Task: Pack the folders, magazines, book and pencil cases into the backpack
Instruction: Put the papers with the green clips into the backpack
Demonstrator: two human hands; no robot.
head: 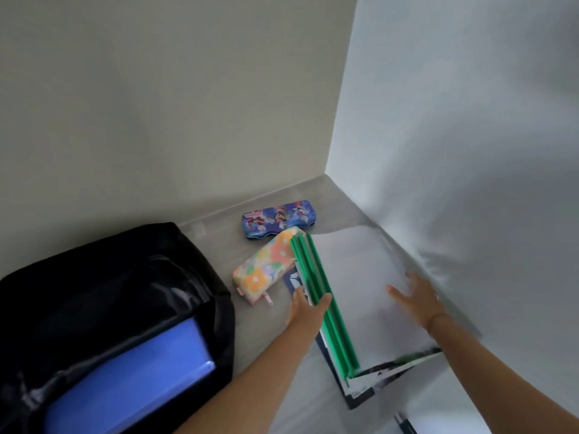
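A black backpack (103, 296) lies open at the left with a blue folder (131, 380) inside its mouth. A stack of clear folders with green spines (326, 305) lies on magazines (363, 393) at the right. My left hand (308, 311) grips the green spine edge, thumb on top and fingers underneath. My right hand (416, 302) rests flat with spread fingers on the pale top cover (354, 283). A floral pencil case (266, 267) lies just left of the stack. A blue printed pencil tin (279, 219) sits behind it.
The grey desk (275, 346) sits in a corner between a beige wall at the back and a white wall (470, 151) on the right. A dark object (405, 424) shows at the bottom edge.
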